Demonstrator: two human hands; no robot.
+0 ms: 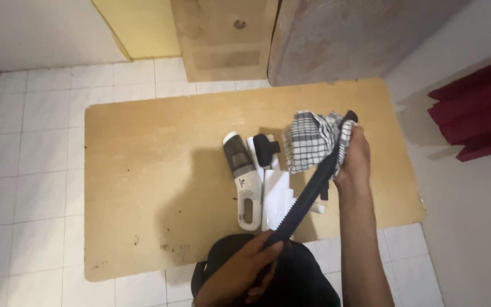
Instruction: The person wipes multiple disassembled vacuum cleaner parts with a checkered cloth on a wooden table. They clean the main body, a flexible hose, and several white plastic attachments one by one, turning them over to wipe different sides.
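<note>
My left hand (pixel 240 273) grips the lower end of a dark ribbed hose (pixel 302 202) near the bottom of the view. My right hand (pixel 352 159) holds a black-and-white checked cloth (pixel 312 139) wrapped around the hose's upper end, above a wooden board (pixel 143 182). Beneath the hose, a white handheld vacuum cleaner (pixel 244 179) with a grey dust cup lies on the board. Beside it are a black nozzle piece (pixel 264 149) and white flat parts (pixel 277 193).
The board lies on a white tiled floor (pixel 29 170). A wooden cabinet (pixel 225 37) and a worn panel (pixel 342 37) stand at the far side. A dark red curtain (pixel 478 108) hangs on the white wall to the right.
</note>
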